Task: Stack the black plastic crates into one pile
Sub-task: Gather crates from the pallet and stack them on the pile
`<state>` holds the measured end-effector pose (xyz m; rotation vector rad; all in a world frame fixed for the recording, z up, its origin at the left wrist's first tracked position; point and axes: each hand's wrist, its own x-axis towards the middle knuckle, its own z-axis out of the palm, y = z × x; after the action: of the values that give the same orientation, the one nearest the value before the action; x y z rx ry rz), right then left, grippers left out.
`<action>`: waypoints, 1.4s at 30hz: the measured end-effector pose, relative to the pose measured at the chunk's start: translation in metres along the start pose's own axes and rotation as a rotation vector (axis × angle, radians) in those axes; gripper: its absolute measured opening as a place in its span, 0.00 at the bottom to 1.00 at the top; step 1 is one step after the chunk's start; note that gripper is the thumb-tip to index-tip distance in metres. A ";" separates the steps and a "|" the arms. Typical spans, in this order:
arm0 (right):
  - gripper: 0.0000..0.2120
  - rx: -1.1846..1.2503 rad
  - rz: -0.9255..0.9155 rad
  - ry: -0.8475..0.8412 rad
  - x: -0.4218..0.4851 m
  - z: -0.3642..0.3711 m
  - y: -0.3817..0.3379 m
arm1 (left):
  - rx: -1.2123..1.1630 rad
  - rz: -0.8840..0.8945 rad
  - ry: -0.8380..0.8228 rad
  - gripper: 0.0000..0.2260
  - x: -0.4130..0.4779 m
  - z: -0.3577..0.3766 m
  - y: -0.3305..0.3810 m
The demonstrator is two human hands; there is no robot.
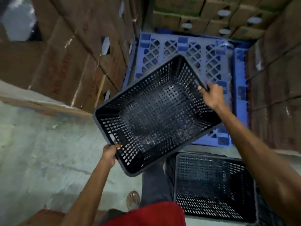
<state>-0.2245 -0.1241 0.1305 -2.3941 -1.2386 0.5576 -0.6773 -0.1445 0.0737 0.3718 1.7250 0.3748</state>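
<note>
I hold a black perforated plastic crate point(154, 115) in the air, open side up and turned at an angle, above the blue pallet and the floor. My left hand point(109, 154) grips its near-left rim by the handle slot. My right hand point(211, 95) grips the far-right rim. A second black crate point(211, 185) stands on the floor at the lower right, open side up, below and to the right of the held one; my right forearm crosses over its right side. Whether more crates sit nested inside it cannot be told.
A blue plastic pallet point(187, 51) lies on the floor ahead. Stacked cardboard boxes point(65, 54) wall the left side, and more cardboard boxes point(276, 79) rise on the right and at the back. Grey concrete floor point(40, 152) spreads to the left. My leg and sandalled foot point(133, 199) are below the held crate.
</note>
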 end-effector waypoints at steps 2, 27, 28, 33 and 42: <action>0.16 0.068 0.063 0.055 -0.063 -0.011 0.010 | 0.080 0.137 -0.013 0.14 -0.014 -0.028 -0.006; 0.22 0.046 0.561 0.031 -0.507 -0.117 0.245 | 0.889 0.638 -0.063 0.09 -0.203 -0.013 -0.192; 0.22 0.047 0.569 0.037 -0.510 -0.119 0.260 | 0.908 0.642 -0.068 0.09 -0.208 -0.004 -0.201; 0.19 0.111 0.574 0.038 -0.500 -0.131 0.345 | 0.999 0.633 0.013 0.10 -0.227 0.058 -0.260; 0.20 0.046 0.528 0.052 -0.459 -0.122 0.427 | 1.005 0.651 0.107 0.14 -0.211 0.140 -0.287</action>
<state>-0.1173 -0.7530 0.0957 -2.6753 -0.5522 0.6556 -0.5138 -0.4891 0.1062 1.6807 1.7577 -0.0579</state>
